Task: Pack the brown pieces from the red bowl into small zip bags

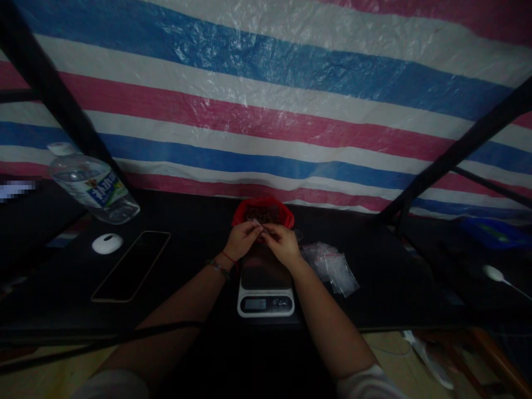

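Observation:
My left hand (241, 240) and my right hand (282, 241) meet above a small digital scale (266, 288) on the dark table. Both pinch a small clear plastic bag (257, 224) between their fingertips, its pale edge showing between the hands. Just behind the hands sits a red bag (263, 213) filled with dark small pieces. The scale's platform is bare and its display (255, 303) faces me.
A pile of small clear bags (332, 267) lies right of the scale. A phone (132, 265), a white round object (107, 243) and a water bottle (93, 185) are to the left. A white spoon (496, 275) and a blue tray (494, 233) lie at right. A striped tarp hangs behind.

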A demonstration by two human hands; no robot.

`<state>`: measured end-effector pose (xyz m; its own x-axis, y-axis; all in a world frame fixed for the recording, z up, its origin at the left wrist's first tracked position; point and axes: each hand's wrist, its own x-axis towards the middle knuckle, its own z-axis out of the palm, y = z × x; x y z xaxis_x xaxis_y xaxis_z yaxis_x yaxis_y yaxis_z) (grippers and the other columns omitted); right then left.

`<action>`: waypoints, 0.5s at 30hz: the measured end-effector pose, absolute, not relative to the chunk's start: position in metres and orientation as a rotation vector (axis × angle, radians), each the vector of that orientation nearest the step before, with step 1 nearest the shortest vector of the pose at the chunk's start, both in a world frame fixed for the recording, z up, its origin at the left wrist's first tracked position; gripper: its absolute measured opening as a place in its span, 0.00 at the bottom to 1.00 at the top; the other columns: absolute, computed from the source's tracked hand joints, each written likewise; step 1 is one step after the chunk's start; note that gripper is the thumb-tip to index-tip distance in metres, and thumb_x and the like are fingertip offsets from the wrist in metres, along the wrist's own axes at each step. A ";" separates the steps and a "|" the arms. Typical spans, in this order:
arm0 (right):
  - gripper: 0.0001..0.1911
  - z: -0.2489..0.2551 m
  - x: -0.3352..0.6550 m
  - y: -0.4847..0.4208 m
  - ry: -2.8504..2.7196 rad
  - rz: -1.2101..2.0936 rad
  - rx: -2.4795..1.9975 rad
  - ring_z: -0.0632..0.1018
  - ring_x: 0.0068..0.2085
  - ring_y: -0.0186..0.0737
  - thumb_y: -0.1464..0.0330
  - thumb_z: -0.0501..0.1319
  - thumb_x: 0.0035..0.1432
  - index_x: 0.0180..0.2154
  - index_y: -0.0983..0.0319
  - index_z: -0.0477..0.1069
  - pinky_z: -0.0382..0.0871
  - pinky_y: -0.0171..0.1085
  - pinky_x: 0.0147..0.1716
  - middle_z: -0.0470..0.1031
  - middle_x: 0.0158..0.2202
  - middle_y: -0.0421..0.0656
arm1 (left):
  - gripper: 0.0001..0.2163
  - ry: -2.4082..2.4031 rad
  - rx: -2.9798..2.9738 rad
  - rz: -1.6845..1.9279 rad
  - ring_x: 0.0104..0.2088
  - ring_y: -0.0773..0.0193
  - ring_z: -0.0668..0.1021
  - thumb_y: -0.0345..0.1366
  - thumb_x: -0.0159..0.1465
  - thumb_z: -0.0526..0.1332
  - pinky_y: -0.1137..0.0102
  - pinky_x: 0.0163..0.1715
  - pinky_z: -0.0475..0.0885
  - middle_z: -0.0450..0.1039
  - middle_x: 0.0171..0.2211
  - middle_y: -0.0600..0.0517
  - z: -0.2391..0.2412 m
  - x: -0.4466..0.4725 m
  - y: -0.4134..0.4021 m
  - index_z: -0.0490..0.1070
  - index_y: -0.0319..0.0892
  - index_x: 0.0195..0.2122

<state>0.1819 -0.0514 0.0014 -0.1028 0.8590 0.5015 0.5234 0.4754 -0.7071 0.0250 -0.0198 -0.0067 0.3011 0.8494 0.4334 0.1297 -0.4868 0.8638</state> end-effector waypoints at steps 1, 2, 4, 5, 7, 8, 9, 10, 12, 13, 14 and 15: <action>0.11 0.001 0.182 -0.051 -1.746 0.485 -1.188 0.79 0.38 0.40 0.67 0.60 0.56 0.41 0.58 0.76 0.74 0.38 0.40 0.80 0.37 0.43 | 0.12 0.875 1.846 1.217 0.25 0.69 0.74 0.40 0.63 0.56 0.75 0.27 0.69 0.72 0.24 0.54 -0.006 0.024 -0.020 0.71 0.39 0.27; 0.10 0.001 0.183 -0.051 -1.732 0.524 -1.194 0.80 0.36 0.40 0.67 0.60 0.57 0.40 0.58 0.77 0.74 0.37 0.38 0.80 0.36 0.42 | 0.12 0.877 1.863 1.202 0.24 0.69 0.73 0.40 0.63 0.56 0.75 0.26 0.69 0.71 0.23 0.54 -0.005 0.024 -0.021 0.71 0.39 0.27; 0.09 0.002 0.184 -0.051 -1.728 0.559 -1.196 0.80 0.35 0.39 0.67 0.59 0.57 0.38 0.58 0.77 0.73 0.36 0.36 0.81 0.34 0.41 | 0.11 0.890 1.897 1.181 0.23 0.70 0.73 0.39 0.63 0.56 0.76 0.25 0.68 0.70 0.21 0.55 -0.004 0.023 -0.021 0.71 0.39 0.27; 0.09 0.003 0.185 -0.051 -1.731 0.555 -1.200 0.80 0.35 0.39 0.67 0.59 0.57 0.37 0.58 0.77 0.73 0.35 0.35 0.81 0.34 0.41 | 0.11 0.899 1.913 1.176 0.22 0.70 0.72 0.39 0.63 0.55 0.76 0.24 0.67 0.70 0.21 0.55 -0.004 0.023 -0.021 0.71 0.39 0.28; 0.09 0.004 0.187 -0.051 -1.748 0.518 -1.219 0.79 0.34 0.39 0.67 0.58 0.57 0.36 0.58 0.78 0.72 0.35 0.34 0.81 0.33 0.41 | 0.11 0.907 1.944 1.160 0.21 0.70 0.72 0.38 0.63 0.55 0.76 0.24 0.66 0.70 0.21 0.55 -0.004 0.023 -0.021 0.71 0.39 0.28; 0.09 0.005 0.188 -0.051 -1.763 0.485 -1.232 0.79 0.33 0.39 0.67 0.58 0.57 0.35 0.58 0.77 0.71 0.34 0.33 0.80 0.33 0.41 | 0.11 0.906 1.957 1.155 0.21 0.70 0.72 0.38 0.63 0.55 0.76 0.24 0.66 0.70 0.21 0.55 -0.004 0.024 -0.021 0.71 0.39 0.28; 0.09 0.005 0.188 -0.051 -1.780 0.442 -1.246 0.79 0.32 0.38 0.67 0.58 0.57 0.34 0.58 0.77 0.70 0.34 0.33 0.80 0.32 0.41 | 0.11 0.903 1.970 1.153 0.21 0.70 0.72 0.38 0.63 0.56 0.76 0.24 0.66 0.70 0.21 0.55 -0.004 0.024 -0.022 0.72 0.39 0.28; 0.09 0.005 0.188 -0.051 -1.800 0.390 -1.260 0.78 0.32 0.38 0.68 0.57 0.57 0.33 0.59 0.77 0.70 0.34 0.33 0.80 0.31 0.41 | 0.10 0.901 1.983 1.155 0.22 0.70 0.72 0.38 0.63 0.56 0.75 0.24 0.66 0.70 0.21 0.55 -0.004 0.025 -0.022 0.72 0.39 0.28; 0.09 0.006 0.187 -0.052 -1.841 0.277 -1.287 0.77 0.31 0.38 0.68 0.57 0.57 0.31 0.61 0.76 0.68 0.34 0.33 0.78 0.29 0.42 | 0.10 0.903 2.015 1.172 0.24 0.69 0.73 0.38 0.63 0.56 0.75 0.26 0.67 0.71 0.22 0.53 -0.003 0.026 -0.023 0.72 0.39 0.29; 0.09 0.005 0.186 -0.052 -1.858 0.225 -1.303 0.77 0.31 0.38 0.69 0.57 0.57 0.30 0.61 0.75 0.68 0.34 0.33 0.78 0.28 0.43 | 0.10 0.907 2.034 1.182 0.25 0.68 0.73 0.37 0.62 0.56 0.75 0.26 0.67 0.72 0.23 0.53 -0.003 0.027 -0.023 0.72 0.39 0.28; 0.08 0.005 0.186 -0.052 -1.876 0.180 -1.318 0.76 0.31 0.38 0.69 0.57 0.57 0.29 0.61 0.74 0.67 0.35 0.33 0.77 0.28 0.43 | 0.10 0.918 2.053 1.195 0.25 0.68 0.73 0.37 0.62 0.56 0.74 0.27 0.67 0.73 0.24 0.52 -0.003 0.027 -0.024 0.72 0.38 0.28; 0.08 0.005 0.185 -0.052 -1.885 0.137 -1.334 0.75 0.31 0.39 0.69 0.56 0.57 0.28 0.61 0.73 0.67 0.35 0.34 0.76 0.27 0.43 | 0.09 0.938 2.072 1.207 0.25 0.68 0.73 0.36 0.61 0.56 0.74 0.27 0.66 0.73 0.24 0.52 -0.004 0.027 -0.024 0.72 0.39 0.27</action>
